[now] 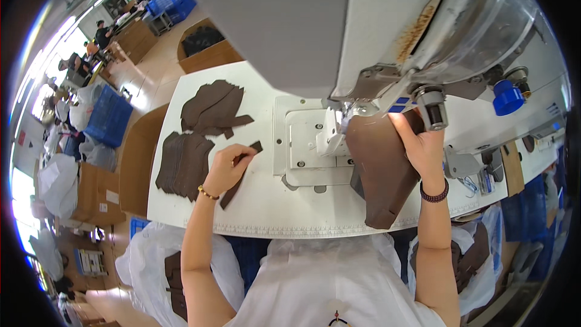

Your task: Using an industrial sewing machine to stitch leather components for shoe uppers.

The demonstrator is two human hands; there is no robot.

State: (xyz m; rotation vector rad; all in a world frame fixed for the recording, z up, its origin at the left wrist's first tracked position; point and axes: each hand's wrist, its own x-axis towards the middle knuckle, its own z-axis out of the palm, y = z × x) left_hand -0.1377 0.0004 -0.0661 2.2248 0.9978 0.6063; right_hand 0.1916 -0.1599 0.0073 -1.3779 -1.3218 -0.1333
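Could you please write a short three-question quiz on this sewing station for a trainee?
1. True or false: the right hand holds a large brown piece up at the sewing machine.
2. What does the left hand grip? A) a narrow brown strip B) a blue spool C) scissors
3. Fill in: the stack of brown pieces lies on the white table to the ____ of the left hand.

Key: 1 true; 2 A; 3 left
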